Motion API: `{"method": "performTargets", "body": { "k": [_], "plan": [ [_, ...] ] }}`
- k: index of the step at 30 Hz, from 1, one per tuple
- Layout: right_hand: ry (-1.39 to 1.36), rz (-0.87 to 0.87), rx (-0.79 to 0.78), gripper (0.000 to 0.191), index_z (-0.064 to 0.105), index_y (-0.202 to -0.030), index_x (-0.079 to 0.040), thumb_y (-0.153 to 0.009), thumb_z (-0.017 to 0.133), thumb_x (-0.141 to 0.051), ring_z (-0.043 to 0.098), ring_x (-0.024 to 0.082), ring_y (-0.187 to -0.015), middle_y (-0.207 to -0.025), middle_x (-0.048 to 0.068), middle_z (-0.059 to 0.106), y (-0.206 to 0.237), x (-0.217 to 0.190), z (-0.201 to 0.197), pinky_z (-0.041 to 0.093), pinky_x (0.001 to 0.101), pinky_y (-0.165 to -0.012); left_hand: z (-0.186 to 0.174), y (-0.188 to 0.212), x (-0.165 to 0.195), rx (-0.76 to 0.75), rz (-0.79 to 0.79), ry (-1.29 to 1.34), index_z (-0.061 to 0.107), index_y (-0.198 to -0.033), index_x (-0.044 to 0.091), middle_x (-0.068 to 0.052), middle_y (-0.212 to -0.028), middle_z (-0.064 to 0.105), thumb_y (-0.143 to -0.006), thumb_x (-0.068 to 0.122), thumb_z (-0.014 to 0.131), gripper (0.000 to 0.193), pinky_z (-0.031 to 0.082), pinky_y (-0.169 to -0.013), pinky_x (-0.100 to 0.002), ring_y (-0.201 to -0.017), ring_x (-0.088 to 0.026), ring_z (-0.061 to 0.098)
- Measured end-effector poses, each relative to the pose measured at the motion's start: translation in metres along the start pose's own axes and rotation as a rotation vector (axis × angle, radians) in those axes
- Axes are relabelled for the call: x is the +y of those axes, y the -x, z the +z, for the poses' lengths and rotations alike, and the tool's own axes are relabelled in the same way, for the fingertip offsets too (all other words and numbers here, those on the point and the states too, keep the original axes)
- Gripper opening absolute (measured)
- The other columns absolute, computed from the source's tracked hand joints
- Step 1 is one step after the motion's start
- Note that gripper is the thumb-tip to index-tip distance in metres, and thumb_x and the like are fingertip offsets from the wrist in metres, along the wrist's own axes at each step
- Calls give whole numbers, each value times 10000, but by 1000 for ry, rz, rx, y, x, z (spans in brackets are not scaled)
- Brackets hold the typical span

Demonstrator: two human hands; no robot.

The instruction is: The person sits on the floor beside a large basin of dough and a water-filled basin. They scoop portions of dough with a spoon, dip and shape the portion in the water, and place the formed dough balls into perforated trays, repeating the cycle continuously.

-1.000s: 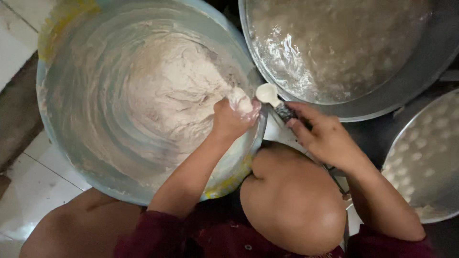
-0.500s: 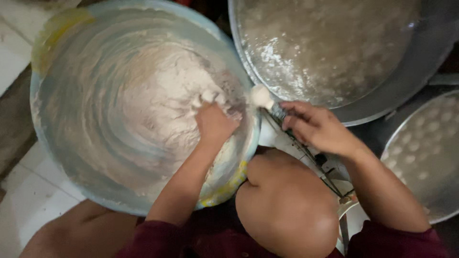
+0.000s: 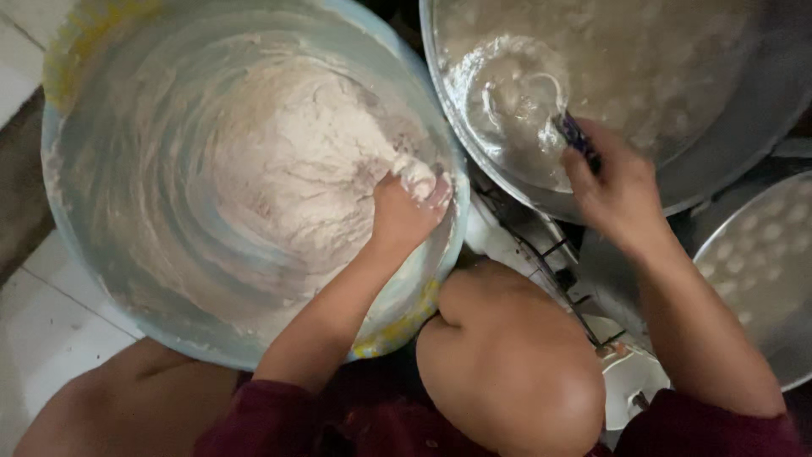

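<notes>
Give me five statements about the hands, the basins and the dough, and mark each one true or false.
1. The left hand is in the dough inside the blue basin. True.
2. The right hand rests empty on the knee. False: it holds a spoon over the metal basin.
3. The spoon's bowl lies in a wet whitish patch on the metal basin. True.
4. The blue basin's inner wall is clean. False: it is smeared with floury streaks.
5. Both hands are in the same basin. False: each is in a different one.
</notes>
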State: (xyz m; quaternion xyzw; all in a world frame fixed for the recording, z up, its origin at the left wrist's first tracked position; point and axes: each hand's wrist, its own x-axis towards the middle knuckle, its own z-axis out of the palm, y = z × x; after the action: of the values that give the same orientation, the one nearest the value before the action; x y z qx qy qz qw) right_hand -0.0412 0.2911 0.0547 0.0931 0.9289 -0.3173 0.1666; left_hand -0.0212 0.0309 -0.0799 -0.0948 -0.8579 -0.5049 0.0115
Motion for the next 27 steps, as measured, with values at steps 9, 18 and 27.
{"method": "performTargets", "body": {
  "k": [9, 18, 27],
  "plan": [
    [-140, -168, -243, 419, 622, -1336, -27, -937, 652, -151, 685, 141, -716, -904, 147, 721, 46, -51, 22, 533, 311, -648, -4, -12, 27, -48, -99, 14, 703, -793, 97, -136, -693, 689, -775, 202, 766, 124, 537, -576, -419, -638, -355, 684],
    [-358, 113, -540, 427, 595, -1383, -67, -965, 591, -153, 554, 73, -587, -835, 19, 704, 23, -38, 25, 472, 259, -516, -7, -2, 5, -314, -366, -309, 705, -1000, 6, -273, -954, 707, -674, 368, 799, 496, 537, -852, -511, -915, -439, 688],
    [-475, 235, -219, 408, 590, -1409, -59, -1012, 539, -140, 545, 89, -594, -830, 33, 640, -23, 35, -12, 434, 257, -499, -149, -4, -142, -464, -609, -1375, 481, -1483, 121, -210, -1310, 603, -621, 587, 690, 1002, 494, -852, -585, -1072, -455, 628]
  ]
}}
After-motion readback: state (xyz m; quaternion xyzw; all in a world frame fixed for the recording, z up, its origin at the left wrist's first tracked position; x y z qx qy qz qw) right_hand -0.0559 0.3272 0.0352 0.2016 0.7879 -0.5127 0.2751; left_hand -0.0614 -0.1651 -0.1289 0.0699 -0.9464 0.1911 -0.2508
